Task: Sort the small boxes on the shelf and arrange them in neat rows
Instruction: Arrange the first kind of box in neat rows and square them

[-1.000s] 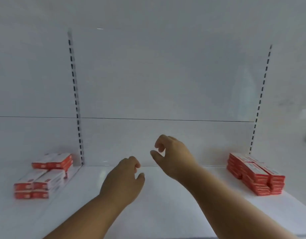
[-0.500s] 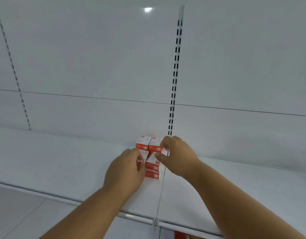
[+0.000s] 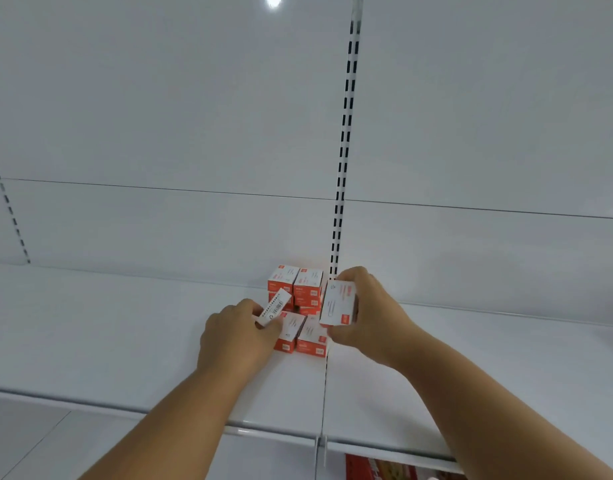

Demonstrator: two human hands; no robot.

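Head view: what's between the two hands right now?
In the head view, between the left hand and right hand sits the cluster of red-and-white boxes on the shelf. Each hand also holds one box.

The left hand (image 3: 241,336) covers the near left part of the stacked boxes (image 3: 300,306). Print on the box faces is too small to read. Both forearms run off the bottom edge. A red package (image 3: 377,467) below the shelf (image 3: 125,341) is cut off there.

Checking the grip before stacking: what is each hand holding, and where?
Left hand pinches a barcode-faced box at its lower end; right hand clamps a white-and-red box across its edges.
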